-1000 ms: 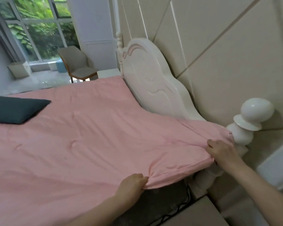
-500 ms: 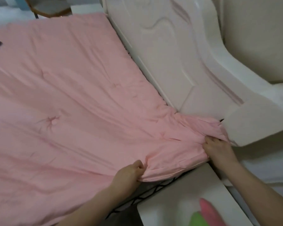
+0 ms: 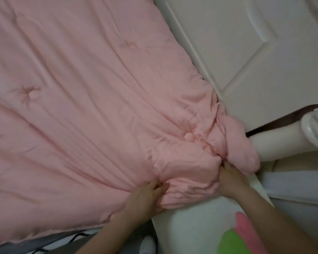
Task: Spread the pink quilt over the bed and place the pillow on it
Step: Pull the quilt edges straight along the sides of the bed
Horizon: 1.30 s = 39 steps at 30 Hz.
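Since the earlier frame the view has dropped closer and the quilt [image 3: 81, 107] corner has bunched by the headboard [image 3: 246, 52]. Left hand [image 3: 147, 197] and right hand [image 3: 229, 178] both clamp its edge. Best pull outward evenly to flatten the folds. Pillow not in view.

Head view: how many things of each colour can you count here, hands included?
Pink: 2, the quilt and a pink thing at the bottom edge
White: 1, the headboard
Green: 1, a green thing
Bare hands: 2, left hand, right hand
Total: 6
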{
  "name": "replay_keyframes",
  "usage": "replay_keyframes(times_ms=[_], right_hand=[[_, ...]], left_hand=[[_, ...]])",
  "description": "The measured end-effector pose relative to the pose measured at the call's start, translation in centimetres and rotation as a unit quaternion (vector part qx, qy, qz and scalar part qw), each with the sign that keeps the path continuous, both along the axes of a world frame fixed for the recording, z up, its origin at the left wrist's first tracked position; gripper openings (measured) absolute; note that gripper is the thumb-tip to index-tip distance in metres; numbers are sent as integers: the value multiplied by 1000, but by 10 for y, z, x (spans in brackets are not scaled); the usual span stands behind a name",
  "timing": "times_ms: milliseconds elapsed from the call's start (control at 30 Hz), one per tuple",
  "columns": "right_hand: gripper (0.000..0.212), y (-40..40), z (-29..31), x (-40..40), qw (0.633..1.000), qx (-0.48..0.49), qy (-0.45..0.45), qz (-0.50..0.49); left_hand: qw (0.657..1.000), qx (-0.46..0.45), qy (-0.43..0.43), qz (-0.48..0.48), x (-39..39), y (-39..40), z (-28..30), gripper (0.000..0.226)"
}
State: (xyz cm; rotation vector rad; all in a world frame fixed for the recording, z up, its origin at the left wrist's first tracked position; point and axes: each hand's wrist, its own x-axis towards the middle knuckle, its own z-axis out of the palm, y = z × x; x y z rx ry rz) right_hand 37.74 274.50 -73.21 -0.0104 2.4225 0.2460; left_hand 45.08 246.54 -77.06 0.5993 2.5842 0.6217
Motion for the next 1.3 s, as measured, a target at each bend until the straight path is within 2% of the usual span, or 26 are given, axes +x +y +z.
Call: replay_keyframes(times_ms=[133,333,400,467,600,700,767,800,900,1000,1033,1100,1200,1233,1300], right_hand=[[74,-3,5,-6,999,-23,-18,-39],[40,-22,18,-14,997,2,-8,-73],[32,-43,30,-17,999,42,-24,-10],[32,-69,37,-18,997,35,27,65],[49,-160,46,-5,980,-107,117,117],[54,-254,49,20,953,-215,116,179],[71,-313,49,44,927,-282,84,234],[75,-345,47,60,914,-299,64,267],[68,-409,37,101,889,-289,62,349],[91,-443,7,132,914,-216,13,343],[95,-450,-2,138,924,-190,-6,333],[95,-454,-20,142,931,-146,12,333],[97,-456,-38,144,929,-108,62,348],[91,-456,-46,145,925,-109,86,355],[61,-455,-52,149,909,-138,150,363]], left_hand=[[999,44,-6,-25,22,-24,3,70],[997,58,39,-37,59,-75,19,69],[997,43,69,-13,70,-99,22,74],[995,15,98,27,81,-129,26,76],[982,-68,109,139,109,-207,28,83],[962,-153,101,204,137,-270,33,89],[946,-200,94,238,153,-307,36,93],[937,-224,86,255,162,-328,38,96],[909,-284,61,300,176,-377,36,102],[883,-341,16,323,180,-421,31,97],[876,-356,2,325,181,-433,28,97],[873,-367,-22,320,178,-446,16,88],[894,-291,-6,340,177,-456,-4,57],[900,-258,6,352,180,-459,-10,47],[899,-227,46,372,187,-461,-14,34]])
